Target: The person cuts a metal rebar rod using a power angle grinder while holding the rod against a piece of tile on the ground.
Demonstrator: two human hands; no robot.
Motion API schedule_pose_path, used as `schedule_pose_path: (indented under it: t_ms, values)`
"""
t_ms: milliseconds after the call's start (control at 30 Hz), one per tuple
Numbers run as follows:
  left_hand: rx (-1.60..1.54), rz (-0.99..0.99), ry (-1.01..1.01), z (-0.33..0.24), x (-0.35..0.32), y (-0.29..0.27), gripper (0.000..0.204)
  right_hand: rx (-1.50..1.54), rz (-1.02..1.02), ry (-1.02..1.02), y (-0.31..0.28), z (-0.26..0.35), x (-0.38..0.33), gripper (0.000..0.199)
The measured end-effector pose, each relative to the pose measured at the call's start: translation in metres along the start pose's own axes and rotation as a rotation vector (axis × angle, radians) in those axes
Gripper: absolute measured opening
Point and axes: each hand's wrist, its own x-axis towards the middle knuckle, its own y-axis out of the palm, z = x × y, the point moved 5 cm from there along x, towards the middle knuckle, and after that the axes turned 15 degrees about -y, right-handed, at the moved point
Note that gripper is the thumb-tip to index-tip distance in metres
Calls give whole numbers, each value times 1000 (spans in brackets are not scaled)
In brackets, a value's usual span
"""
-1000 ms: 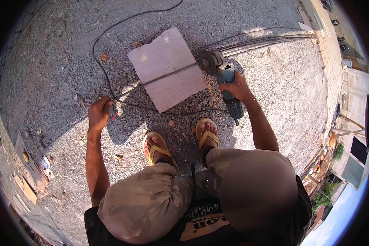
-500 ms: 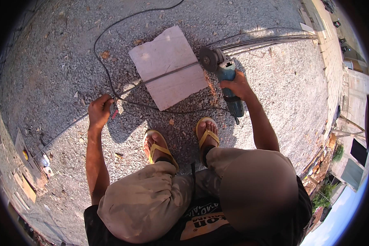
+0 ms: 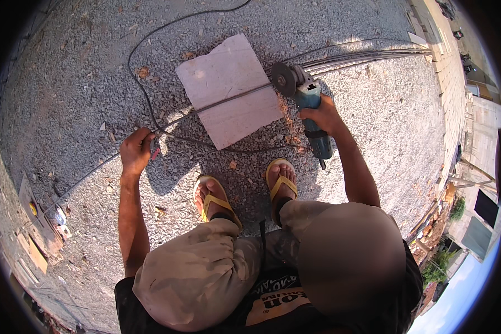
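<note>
My right hand (image 3: 324,115) is wrapped round the body of a teal angle grinder (image 3: 308,98). Its dark disc (image 3: 284,80) is at the right edge of a pale, flat board (image 3: 222,67), close to a long thin metal rod (image 3: 234,97). The rod lies across the board and runs off to the lower left. There my left hand (image 3: 136,150) has its fingers closed round it. A small reddish-pink piece (image 3: 156,153) shows beside the left fingers; whether I hold it too is unclear.
A black cable (image 3: 132,61) loops over the gravel around the board. More long rods (image 3: 367,56) stretch away at the right. My feet in yellow flip-flops (image 3: 284,187) stand just in front of the board. Wood scraps (image 3: 33,251) lie at far left.
</note>
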Motion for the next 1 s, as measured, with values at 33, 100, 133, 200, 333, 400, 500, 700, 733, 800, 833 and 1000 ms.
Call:
schedule_pose_path:
  t_ms: [33,100,133,200,333,400,500,700,733,800,833,1000]
  values:
    - [4,-12,13,0,0,0,2,-6,-4,8,0,1,-1,45]
    - [7,-24,25,0,-1,0,3,31,-3,15,1,2,-1,45]
    - [9,-25,21,2,-1,1,3,68,-4,21,2,2,-2,45]
    - [10,-26,16,3,-1,2,3,40,-17,37,2,-2,-1,47]
    - [36,-33,38,4,-1,2,2,24,-16,43,2,-7,1,55]
    - [45,-30,41,5,-1,2,2,16,-12,45,2,-11,1,58]
    - [36,-44,57,3,-1,2,1,11,-3,37,3,-27,5,61]
    - [27,-69,88,2,-2,2,2,49,35,12,5,-38,7,61]
    - [27,-71,82,4,-1,3,2,49,33,-5,5,-36,7,61]
    - [27,-73,75,5,-2,3,2,45,26,22,3,-23,1,59]
    - [33,-70,75,3,-2,2,2,42,16,48,1,-14,-3,58]
    - [33,-82,102,4,-2,2,3,-13,1,40,-2,-4,-8,56]
